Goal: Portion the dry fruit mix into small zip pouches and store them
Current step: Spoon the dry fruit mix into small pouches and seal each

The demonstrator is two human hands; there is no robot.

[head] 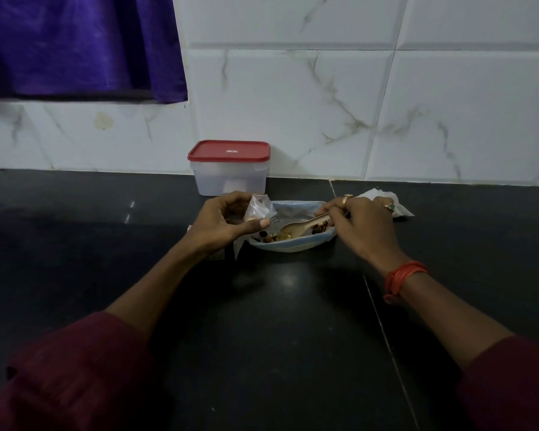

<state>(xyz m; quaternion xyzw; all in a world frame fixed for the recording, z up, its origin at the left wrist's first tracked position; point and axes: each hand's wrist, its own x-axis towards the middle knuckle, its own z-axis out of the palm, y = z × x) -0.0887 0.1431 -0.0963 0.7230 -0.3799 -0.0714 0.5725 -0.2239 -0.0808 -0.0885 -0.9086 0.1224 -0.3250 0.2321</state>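
A pale blue plate [293, 245] sits on the black counter and holds a dry fruit mix [276, 237] of dark and yellow pieces. My right hand [363, 227] grips a wooden spoon [299, 227] whose bowl rests in the mix. My left hand [223, 223] pinches a small clear zip pouch [259, 208] at the plate's left rim, its mouth upward. More clear pouches [399, 206] lie behind my right hand, partly hidden.
A translucent storage box with a red lid [229, 168] stands shut against the tiled wall, just behind the plate. A purple curtain [81, 45] hangs at the upper left. A white scrap [237, 247] lies under my left wrist.
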